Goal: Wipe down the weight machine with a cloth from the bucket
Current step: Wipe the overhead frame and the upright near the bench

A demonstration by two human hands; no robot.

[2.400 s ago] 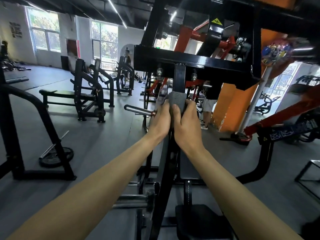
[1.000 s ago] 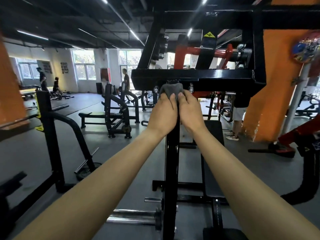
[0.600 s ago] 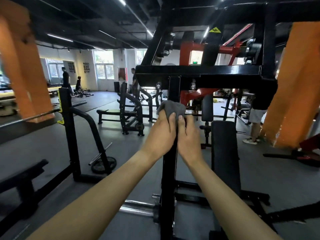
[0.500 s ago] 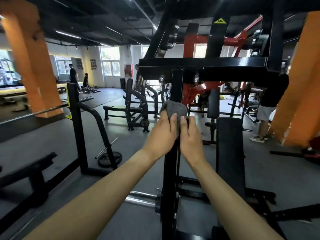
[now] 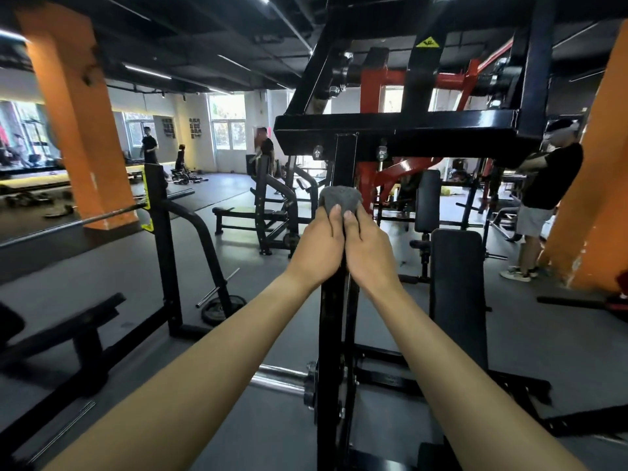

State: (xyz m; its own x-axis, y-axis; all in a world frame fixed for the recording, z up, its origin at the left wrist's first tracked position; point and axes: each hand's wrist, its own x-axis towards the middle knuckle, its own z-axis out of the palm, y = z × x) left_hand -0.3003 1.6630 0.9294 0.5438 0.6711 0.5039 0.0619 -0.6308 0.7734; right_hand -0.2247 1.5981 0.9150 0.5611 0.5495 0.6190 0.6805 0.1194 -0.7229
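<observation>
A black weight machine stands before me, its upright post running from the floor to a black crossbeam. A grey cloth is wrapped around the post about halfway up. My left hand and my right hand grip the cloth and the post from either side, thumbs on top of the cloth. The bucket is not in view.
A padded black seat back stands just right of the post. A chrome plate peg sticks out left near the floor. A black rack with a weight plate stands left. A person stands at the right by an orange pillar.
Both hands slid the cloth up the post to the crossbeam, then back down to about mid-height. My view turned left and rose a little.
</observation>
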